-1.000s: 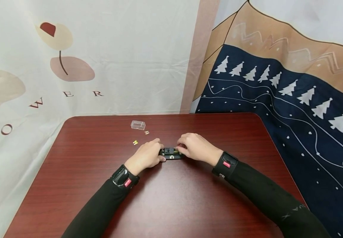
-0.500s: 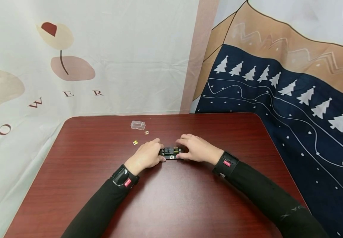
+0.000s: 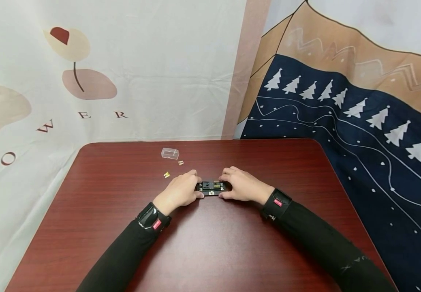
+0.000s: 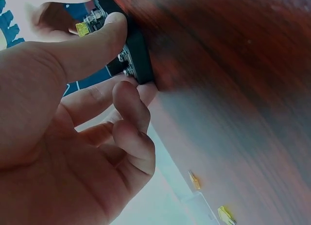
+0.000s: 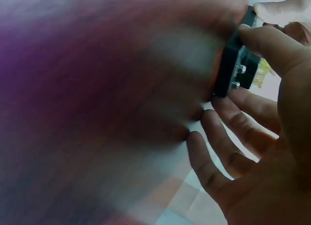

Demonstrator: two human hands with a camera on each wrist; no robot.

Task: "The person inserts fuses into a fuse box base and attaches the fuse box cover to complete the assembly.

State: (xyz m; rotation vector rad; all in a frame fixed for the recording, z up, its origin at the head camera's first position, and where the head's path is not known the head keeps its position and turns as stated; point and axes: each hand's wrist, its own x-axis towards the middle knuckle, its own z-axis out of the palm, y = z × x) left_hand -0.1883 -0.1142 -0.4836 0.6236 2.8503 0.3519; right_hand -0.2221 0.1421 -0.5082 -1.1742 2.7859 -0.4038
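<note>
A small black fuse block (image 3: 210, 187) with metal screw terminals lies flat on the table between both hands. My left hand (image 3: 180, 190) grips its left end, thumb on the front edge and fingers behind. At the other end, my right hand (image 3: 244, 184) holds the block with the thumb at the front and fingertips at the back. In the right wrist view, a yellow part (image 5: 262, 72) stands out from the top of the block. Its far ends are partly hidden by fingers.
A yellow blade fuse (image 3: 166, 174) lies left of the block, and a paler small fuse (image 3: 180, 162) farther back. Behind them sits a clear plastic box (image 3: 170, 153). The reddish-brown table (image 3: 210, 243) has patterned cloths hanging behind and to the right.
My right hand has moved from over the block's right part to its right end, with fingers spreading and then closing on that end. My left hand stays in place.
</note>
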